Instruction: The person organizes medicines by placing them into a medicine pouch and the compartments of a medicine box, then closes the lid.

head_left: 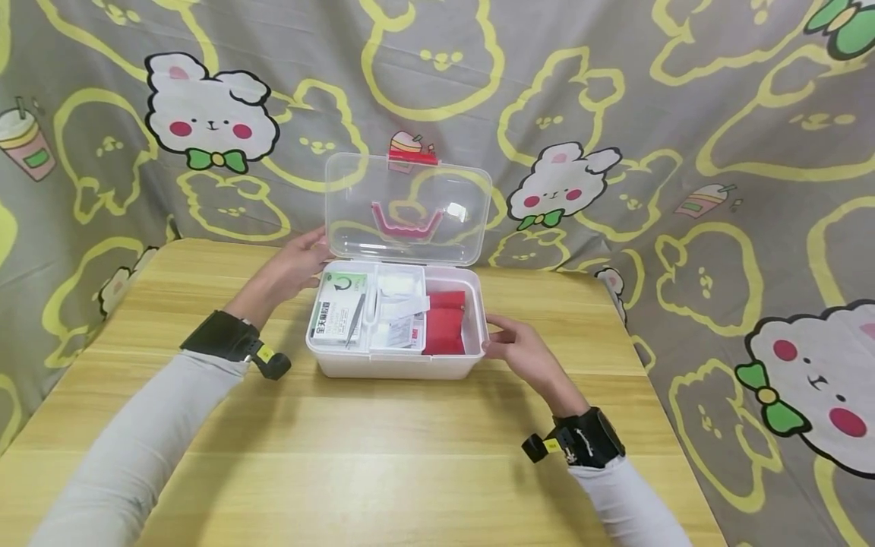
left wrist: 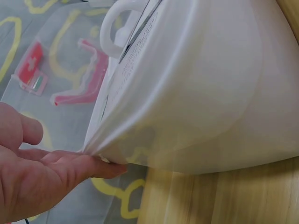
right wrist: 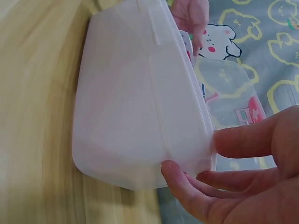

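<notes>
A white plastic first-aid box (head_left: 396, 368) stands on the table, its clear lid (head_left: 349, 213) raised at the back. At the box's back left corner, my left hand (head_left: 295, 262) holds the rim, with the thumb (left wrist: 105, 169) against its underside. My right hand (head_left: 525, 355) pinches the rim at the right end, thumb (right wrist: 245, 141) above and fingers below. Inside, a green and white medicine carton (head_left: 335, 313) lies at left under slim metal tweezers (head_left: 355, 323). White packets (head_left: 399, 332) fill the middle tray. Red pouches (head_left: 444, 330) lie in the right compartment.
The wooden table (head_left: 410, 456) extends around the box. A grey patterned cloth (head_left: 465, 129) hangs behind it and along both sides, close behind the raised lid. The lid has a pink handle (head_left: 409, 230) and a red latch (head_left: 413, 157).
</notes>
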`<act>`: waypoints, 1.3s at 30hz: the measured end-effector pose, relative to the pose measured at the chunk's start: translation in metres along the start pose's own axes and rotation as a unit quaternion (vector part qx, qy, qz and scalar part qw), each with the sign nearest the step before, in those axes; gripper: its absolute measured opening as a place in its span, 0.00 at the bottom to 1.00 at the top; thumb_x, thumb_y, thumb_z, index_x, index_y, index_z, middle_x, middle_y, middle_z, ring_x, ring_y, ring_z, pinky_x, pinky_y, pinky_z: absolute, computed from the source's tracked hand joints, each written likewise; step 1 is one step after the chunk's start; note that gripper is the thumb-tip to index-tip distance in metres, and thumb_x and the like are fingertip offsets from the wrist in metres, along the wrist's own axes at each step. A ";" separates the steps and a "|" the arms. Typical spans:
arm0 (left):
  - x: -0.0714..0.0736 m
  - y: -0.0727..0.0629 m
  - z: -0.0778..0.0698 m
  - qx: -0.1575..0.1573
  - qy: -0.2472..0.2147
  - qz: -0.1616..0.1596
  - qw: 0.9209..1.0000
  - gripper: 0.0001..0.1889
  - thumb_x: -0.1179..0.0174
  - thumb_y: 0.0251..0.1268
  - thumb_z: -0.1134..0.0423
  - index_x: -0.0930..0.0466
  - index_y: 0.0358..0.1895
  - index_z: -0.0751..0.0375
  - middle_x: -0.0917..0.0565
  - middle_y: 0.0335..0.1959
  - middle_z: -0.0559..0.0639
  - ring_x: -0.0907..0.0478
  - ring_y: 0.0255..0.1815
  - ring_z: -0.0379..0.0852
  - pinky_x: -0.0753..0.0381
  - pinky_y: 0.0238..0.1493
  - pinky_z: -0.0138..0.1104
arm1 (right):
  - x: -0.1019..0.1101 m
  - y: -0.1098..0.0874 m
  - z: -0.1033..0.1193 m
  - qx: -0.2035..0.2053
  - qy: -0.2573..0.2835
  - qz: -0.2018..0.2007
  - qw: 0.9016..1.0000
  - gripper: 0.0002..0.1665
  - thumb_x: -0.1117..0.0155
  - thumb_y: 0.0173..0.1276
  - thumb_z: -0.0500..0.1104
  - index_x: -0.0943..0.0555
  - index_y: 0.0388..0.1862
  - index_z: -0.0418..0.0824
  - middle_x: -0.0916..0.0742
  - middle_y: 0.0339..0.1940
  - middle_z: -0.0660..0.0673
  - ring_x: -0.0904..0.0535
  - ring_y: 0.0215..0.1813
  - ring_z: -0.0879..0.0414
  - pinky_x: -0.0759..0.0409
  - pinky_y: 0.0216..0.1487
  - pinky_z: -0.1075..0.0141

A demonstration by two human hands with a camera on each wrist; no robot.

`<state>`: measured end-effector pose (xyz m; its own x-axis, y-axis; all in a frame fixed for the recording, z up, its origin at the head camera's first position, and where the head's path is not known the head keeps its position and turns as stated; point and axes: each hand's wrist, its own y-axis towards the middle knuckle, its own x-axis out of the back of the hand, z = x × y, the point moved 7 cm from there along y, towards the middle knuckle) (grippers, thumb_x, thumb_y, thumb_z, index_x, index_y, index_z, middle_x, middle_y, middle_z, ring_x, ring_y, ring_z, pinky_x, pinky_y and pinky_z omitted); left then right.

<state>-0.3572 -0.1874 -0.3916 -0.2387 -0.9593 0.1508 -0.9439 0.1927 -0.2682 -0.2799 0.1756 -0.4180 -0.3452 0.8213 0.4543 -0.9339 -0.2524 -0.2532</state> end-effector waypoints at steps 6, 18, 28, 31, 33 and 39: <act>-0.002 -0.002 0.000 0.011 0.002 -0.014 1.000 0.31 0.65 0.84 0.49 0.62 0.84 0.42 0.44 0.79 0.69 0.51 0.82 0.66 0.50 0.78 0.64 | 0.003 0.002 0.001 -0.004 0.001 0.035 0.999 0.37 0.38 0.71 0.40 0.35 0.77 0.37 0.16 0.57 0.30 0.16 0.56 0.44 0.21 0.65 0.47; -0.002 0.002 0.000 0.013 0.000 -0.006 1.000 0.32 0.65 0.84 0.47 0.64 0.83 0.42 0.46 0.80 0.71 0.52 0.82 0.67 0.49 0.78 0.64 | 0.049 0.056 0.043 -0.024 -0.067 0.002 0.997 0.38 0.49 0.80 0.55 0.42 0.79 0.37 0.25 0.70 0.33 0.23 0.64 0.40 0.26 0.69 0.43; -0.003 0.003 0.002 0.012 0.008 -0.004 1.000 0.33 0.64 0.84 0.48 0.65 0.83 0.45 0.47 0.80 0.71 0.51 0.82 0.67 0.48 0.78 0.64 | 0.079 0.122 0.113 0.003 0.010 -0.077 0.997 0.37 0.62 0.82 0.63 0.37 0.77 0.40 0.29 0.72 0.39 0.33 0.72 0.41 0.35 0.76 0.46; -0.002 0.003 0.001 0.008 0.013 -0.005 1.000 0.34 0.64 0.84 0.46 0.65 0.83 0.47 0.47 0.80 0.71 0.51 0.82 0.68 0.46 0.77 0.64 | 0.073 0.131 0.120 0.005 0.084 -0.026 0.996 0.34 0.67 0.83 0.64 0.34 0.75 0.46 0.28 0.70 0.43 0.33 0.73 0.43 0.36 0.77 0.48; -0.001 0.003 0.001 0.006 0.013 -0.008 1.000 0.35 0.64 0.82 0.43 0.61 0.83 0.50 0.46 0.80 0.70 0.50 0.82 0.67 0.45 0.77 0.63 | 0.067 0.132 0.124 0.009 0.121 0.011 0.993 0.33 0.70 0.84 0.63 0.38 0.78 0.51 0.34 0.79 0.48 0.39 0.80 0.46 0.40 0.81 0.46; -0.003 0.004 0.001 0.007 0.008 -0.010 1.000 0.41 0.69 0.78 0.33 0.51 0.82 0.58 0.45 0.80 0.67 0.51 0.82 0.66 0.46 0.77 0.64 | 0.066 0.129 0.126 -0.014 0.197 0.009 0.980 0.37 0.70 0.83 0.65 0.45 0.83 0.52 0.41 0.84 0.43 0.43 0.82 0.39 0.42 0.81 0.46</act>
<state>-0.3601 -0.1838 -0.3937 -0.2227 -0.9598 0.1708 -0.9452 0.1696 -0.2790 -0.4347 0.1328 -0.3133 -0.2938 0.9521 0.0847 -0.9229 -0.2595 -0.2845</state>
